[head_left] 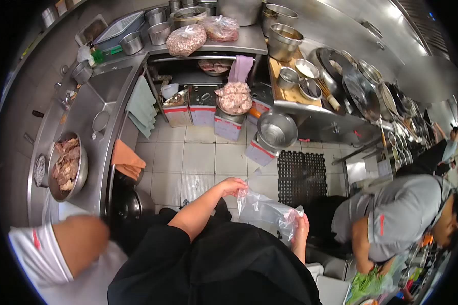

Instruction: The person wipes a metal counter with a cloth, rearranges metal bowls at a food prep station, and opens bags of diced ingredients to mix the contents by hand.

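Observation:
A clear plastic bag (262, 207) stretches between my two hands in front of my dark top. My left hand (232, 187) is closed on its upper left edge. At the bag's lower right end, my right hand (301, 229) grips the bunched plastic. The bag looks flat and see-through, with nothing visible inside. Ahead of my hands, an empty metal bowl (277, 130) rests on a box, and to its left a heap of pale raw meat (233, 98) sits in a pot.
A black mat (303, 176) lies on the tiled floor. At the left, a sink counter carries a bowl of meat (66, 165); bags of minced meat (187, 40) sit on the back counter. Co-workers stand on both sides, the right one in a grey shirt (402, 213) handling green leaves (364, 287).

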Available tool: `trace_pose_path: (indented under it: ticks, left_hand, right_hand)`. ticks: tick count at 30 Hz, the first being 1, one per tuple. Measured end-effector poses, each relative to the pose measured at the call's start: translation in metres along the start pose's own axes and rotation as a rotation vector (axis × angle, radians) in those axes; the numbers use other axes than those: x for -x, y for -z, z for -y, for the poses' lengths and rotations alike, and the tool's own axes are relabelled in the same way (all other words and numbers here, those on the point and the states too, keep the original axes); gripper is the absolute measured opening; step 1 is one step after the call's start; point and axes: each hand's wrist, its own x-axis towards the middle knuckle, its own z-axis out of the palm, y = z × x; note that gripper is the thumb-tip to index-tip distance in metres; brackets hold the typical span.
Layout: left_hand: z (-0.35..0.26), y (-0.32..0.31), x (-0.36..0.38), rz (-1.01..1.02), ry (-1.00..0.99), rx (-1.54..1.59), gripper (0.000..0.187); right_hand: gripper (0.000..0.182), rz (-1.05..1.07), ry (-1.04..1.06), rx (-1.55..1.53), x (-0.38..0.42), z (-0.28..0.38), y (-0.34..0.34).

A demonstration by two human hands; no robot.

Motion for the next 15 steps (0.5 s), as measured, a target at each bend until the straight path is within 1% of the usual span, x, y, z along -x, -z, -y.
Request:
trace_pose_path:
  ticks: [1, 2, 4, 5, 7, 8, 9, 10, 11, 12, 14, 15]
  left_hand:
    - [-0.013, 0.020, -0.017, -0.048, -0.009, -0.066, 0.023]
    - [-0.035, 0.034, -0.024, -0.055, -0.006, -0.053, 0.023]
    - [-0.073, 0.054, -0.030, -0.222, -0.093, 0.085, 0.019]
    - [-0.082, 0.066, -0.036, -0.230, -0.087, 0.091, 0.019]
    - [-0.105, 0.091, -0.047, -0.302, -0.186, 0.143, 0.016]
    - [-0.112, 0.101, -0.050, -0.314, -0.182, 0.146, 0.016]
    - [-0.117, 0.111, -0.052, -0.402, -0.227, 0.036, 0.014]
    - [-0.123, 0.121, -0.054, -0.491, -0.274, -0.075, 0.012]
    - [-0.130, 0.129, -0.055, -0.511, -0.280, -0.072, 0.012]
    - [-0.136, 0.134, -0.054, -0.518, -0.305, 0.032, 0.012]
    - [-0.153, 0.139, -0.054, -0.550, -0.359, 0.195, 0.014]
    - [-0.162, 0.138, -0.055, -0.567, -0.368, 0.193, 0.014]
  right_hand:
    - [0.023, 0.008, -0.002, 0.006, -0.023, 0.003, -0.012]
    - [0.023, 0.026, -0.004, 0.051, -0.043, 0.007, -0.024]
    - [0.023, 0.048, -0.012, 0.159, -0.076, 0.010, -0.035]
    - [0.023, 0.053, -0.022, 0.161, -0.094, 0.007, -0.041]
    - [0.024, 0.062, -0.098, 0.559, -0.131, 0.000, -0.056]
    - [0.024, 0.064, 0.083, 0.838, -0.149, -0.004, -0.069]
    - [0.024, 0.078, 0.079, 0.838, -0.164, -0.006, -0.081]
    - [0.026, -0.027, 0.389, 1.108, -0.184, -0.008, -0.095]
    - [0.029, -0.141, 0.718, 1.354, -0.200, 0.000, -0.122]
    - [0.028, -0.058, 0.614, 1.235, -0.217, 0.011, -0.152]
    - [0.023, 0.185, 0.459, 1.093, -0.252, 0.022, -0.217]
    - [0.022, 0.381, 0.250, 0.936, -0.266, 0.024, -0.251]
